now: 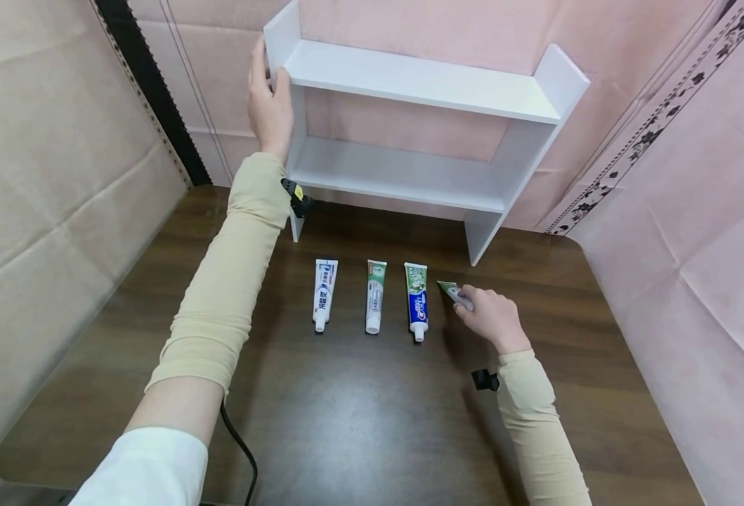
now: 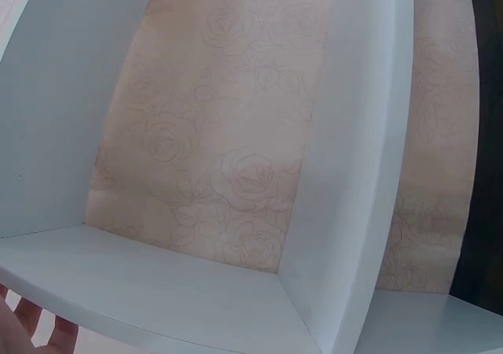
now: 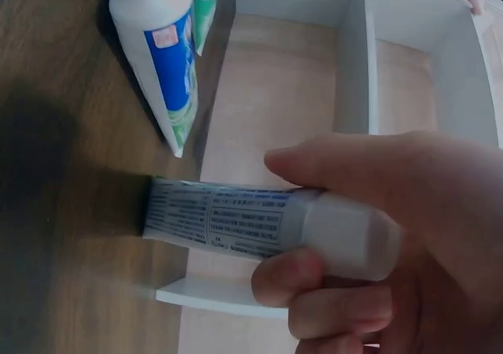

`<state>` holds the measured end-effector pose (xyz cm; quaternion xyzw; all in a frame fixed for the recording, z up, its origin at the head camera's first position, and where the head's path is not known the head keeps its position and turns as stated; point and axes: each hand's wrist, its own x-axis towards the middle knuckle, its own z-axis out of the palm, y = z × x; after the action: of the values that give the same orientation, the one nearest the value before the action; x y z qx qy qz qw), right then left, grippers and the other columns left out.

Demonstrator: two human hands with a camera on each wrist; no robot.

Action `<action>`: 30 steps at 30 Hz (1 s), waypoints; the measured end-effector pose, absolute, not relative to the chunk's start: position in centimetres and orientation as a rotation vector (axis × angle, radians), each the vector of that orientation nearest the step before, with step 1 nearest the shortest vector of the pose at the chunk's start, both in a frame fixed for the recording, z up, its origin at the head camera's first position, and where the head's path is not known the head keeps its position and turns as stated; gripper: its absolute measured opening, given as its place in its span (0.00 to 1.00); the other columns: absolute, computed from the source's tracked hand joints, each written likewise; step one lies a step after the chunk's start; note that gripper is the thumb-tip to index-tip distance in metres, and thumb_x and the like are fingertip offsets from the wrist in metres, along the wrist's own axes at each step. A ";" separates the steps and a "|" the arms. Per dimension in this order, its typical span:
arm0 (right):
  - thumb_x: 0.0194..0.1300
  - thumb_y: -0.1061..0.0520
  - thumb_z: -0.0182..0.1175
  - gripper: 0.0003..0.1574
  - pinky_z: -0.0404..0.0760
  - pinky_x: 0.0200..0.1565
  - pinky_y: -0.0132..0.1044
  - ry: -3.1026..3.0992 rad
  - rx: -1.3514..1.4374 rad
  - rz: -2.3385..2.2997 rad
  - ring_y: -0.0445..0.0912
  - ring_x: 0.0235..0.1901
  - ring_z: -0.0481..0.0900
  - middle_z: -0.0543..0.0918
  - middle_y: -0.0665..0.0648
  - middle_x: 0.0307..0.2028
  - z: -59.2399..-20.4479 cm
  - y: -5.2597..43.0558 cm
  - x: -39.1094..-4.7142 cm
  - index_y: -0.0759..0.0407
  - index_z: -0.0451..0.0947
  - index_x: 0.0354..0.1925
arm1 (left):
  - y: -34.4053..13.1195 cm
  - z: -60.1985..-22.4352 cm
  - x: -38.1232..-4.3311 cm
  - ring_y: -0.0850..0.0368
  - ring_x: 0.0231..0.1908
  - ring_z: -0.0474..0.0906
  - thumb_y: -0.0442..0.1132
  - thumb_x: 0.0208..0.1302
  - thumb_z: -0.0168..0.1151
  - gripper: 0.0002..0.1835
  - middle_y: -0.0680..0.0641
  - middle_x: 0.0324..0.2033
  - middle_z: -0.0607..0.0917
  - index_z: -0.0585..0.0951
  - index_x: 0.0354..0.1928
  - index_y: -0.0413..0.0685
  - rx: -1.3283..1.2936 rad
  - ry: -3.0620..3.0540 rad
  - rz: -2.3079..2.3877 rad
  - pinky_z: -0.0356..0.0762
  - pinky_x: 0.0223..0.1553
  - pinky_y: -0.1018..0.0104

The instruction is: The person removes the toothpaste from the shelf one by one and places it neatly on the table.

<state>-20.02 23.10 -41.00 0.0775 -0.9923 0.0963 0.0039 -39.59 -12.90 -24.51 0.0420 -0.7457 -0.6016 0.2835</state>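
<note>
My left hand (image 1: 272, 116) grips the upper left side panel of a white two-tier shelf (image 1: 419, 77), with the fingertips (image 2: 63, 336) showing beyond the panel's edge in the left wrist view. Over the table's right part, my right hand (image 1: 492, 320) pinches a toothpaste tube (image 3: 228, 216) by its white cap end. Its flat end points away, close over the wood, and small print covers the side facing the right wrist camera. To the left lie a blue-and-green toothpaste tube (image 1: 416, 302), a green-topped white tube (image 1: 375, 295) and a white tube with blue lettering (image 1: 324, 292), caps toward me.
The shelf stands at the back of the brown wooden table (image 1: 346, 422), in front of a pink cloth backdrop (image 1: 397, 116). Cloth also hangs at both sides. A black cable (image 1: 242, 443) runs down beside my left forearm.
</note>
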 end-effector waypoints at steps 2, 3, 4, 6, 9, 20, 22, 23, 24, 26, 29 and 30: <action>0.64 0.51 0.59 0.23 0.72 0.23 0.42 -3.130 0.235 0.299 0.51 0.24 0.76 0.85 0.67 0.38 -41.3 22.9 -20.2 0.63 0.78 0.53 | -12.8 -24.4 -39.7 0.68 0.47 0.70 0.46 0.73 0.42 0.28 0.56 0.59 0.74 0.56 0.73 0.76 0.109 -1.998 -1.603 0.69 0.47 0.70; 0.64 0.50 0.59 0.24 0.73 0.23 0.41 -3.143 0.226 0.295 0.51 0.24 0.76 0.85 0.68 0.38 -41.4 22.8 -20.3 0.63 0.77 0.53 | -12.8 -24.4 -39.7 0.68 0.47 0.70 0.46 0.73 0.42 0.28 0.56 0.59 0.74 0.56 0.73 0.76 0.108 -1.999 -1.600 0.69 0.47 0.70; 0.64 0.50 0.60 0.25 0.73 0.23 0.41 -3.155 0.221 0.295 0.51 0.24 0.76 0.85 0.68 0.39 -41.6 22.7 -20.3 0.64 0.77 0.54 | -12.8 -24.4 -39.7 0.68 0.47 0.70 0.46 0.73 0.42 0.28 0.56 0.59 0.74 0.56 0.73 0.75 0.108 -2.002 -1.597 0.69 0.46 0.70; 0.64 0.50 0.60 0.27 0.73 0.23 0.40 -3.175 0.209 0.292 0.51 0.24 0.75 0.85 0.69 0.39 -41.9 22.6 -20.4 0.65 0.76 0.56 | -12.7 -24.4 -39.8 0.68 0.46 0.70 0.46 0.73 0.42 0.29 0.55 0.59 0.74 0.56 0.73 0.75 0.109 -2.002 -1.593 0.68 0.45 0.71; 0.63 0.50 0.61 0.28 0.71 0.22 0.39 -3.184 0.198 0.292 0.52 0.24 0.75 0.84 0.70 0.39 -42.5 22.3 -20.4 0.65 0.75 0.57 | -12.7 -24.4 -39.8 0.68 0.45 0.70 0.45 0.73 0.42 0.29 0.55 0.58 0.74 0.56 0.73 0.75 0.109 -1.986 -1.596 0.69 0.45 0.71; 0.62 0.52 0.61 0.30 0.69 0.21 0.39 -3.206 0.218 0.280 0.51 0.23 0.72 0.84 0.70 0.40 -43.7 22.5 -20.4 0.66 0.75 0.58 | -12.9 -24.3 -40.1 0.68 0.46 0.67 0.45 0.73 0.42 0.30 0.58 0.61 0.71 0.55 0.74 0.75 0.090 -1.981 -1.619 0.67 0.46 0.71; 0.62 0.51 0.62 0.31 0.70 0.22 0.39 -3.216 0.221 0.283 0.51 0.23 0.72 0.84 0.71 0.42 -43.8 22.7 -20.7 0.67 0.75 0.59 | -12.9 -24.2 -40.1 0.68 0.48 0.67 0.45 0.73 0.42 0.30 0.60 0.64 0.70 0.54 0.74 0.75 0.086 -1.982 -1.622 0.68 0.48 0.71; 0.62 0.51 0.62 0.31 0.72 0.22 0.40 -3.224 0.223 0.288 0.51 0.24 0.73 0.84 0.72 0.43 -43.9 22.7 -20.9 0.67 0.74 0.59 | -12.9 -24.2 -40.1 0.68 0.48 0.67 0.45 0.73 0.42 0.30 0.60 0.64 0.69 0.55 0.74 0.75 0.086 -1.983 -1.621 0.68 0.48 0.71; 0.62 0.51 0.62 0.32 0.73 0.24 0.41 -3.230 0.221 0.294 0.52 0.25 0.73 0.84 0.72 0.44 -44.1 22.7 -21.0 0.66 0.74 0.60 | -12.8 -24.2 -40.2 0.68 0.48 0.68 0.45 0.73 0.42 0.30 0.60 0.64 0.70 0.54 0.74 0.76 0.089 -1.983 -1.624 0.68 0.48 0.71; 0.62 0.50 0.63 0.33 0.76 0.26 0.43 -3.245 0.218 0.310 0.52 0.27 0.75 0.83 0.72 0.46 -44.4 22.7 -21.1 0.66 0.73 0.61 | -12.8 -24.2 -40.2 0.68 0.48 0.68 0.45 0.73 0.42 0.30 0.60 0.64 0.70 0.55 0.74 0.76 0.089 -1.978 -1.630 0.68 0.48 0.71; 0.62 0.50 0.63 0.35 0.79 0.29 0.44 -3.272 0.220 0.334 0.53 0.28 0.76 0.83 0.73 0.47 -45.0 22.8 -20.9 0.65 0.71 0.63 | -12.9 -24.3 -40.1 0.67 0.47 0.69 0.44 0.73 0.42 0.30 0.59 0.64 0.70 0.55 0.74 0.75 0.087 -1.965 -1.651 0.69 0.48 0.70; 0.62 0.50 0.63 0.36 0.79 0.29 0.43 -3.278 0.217 0.342 0.53 0.28 0.76 0.83 0.72 0.47 -45.1 22.8 -20.8 0.65 0.71 0.64 | -12.9 -24.4 -40.0 0.67 0.48 0.69 0.44 0.73 0.42 0.30 0.59 0.64 0.70 0.55 0.74 0.75 0.087 -1.959 -1.656 0.69 0.48 0.71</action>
<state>-20.81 22.84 -45.14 0.0654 -0.9893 0.1031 -0.0805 -40.01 -12.88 -24.40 0.0323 -0.7320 -0.6187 0.2834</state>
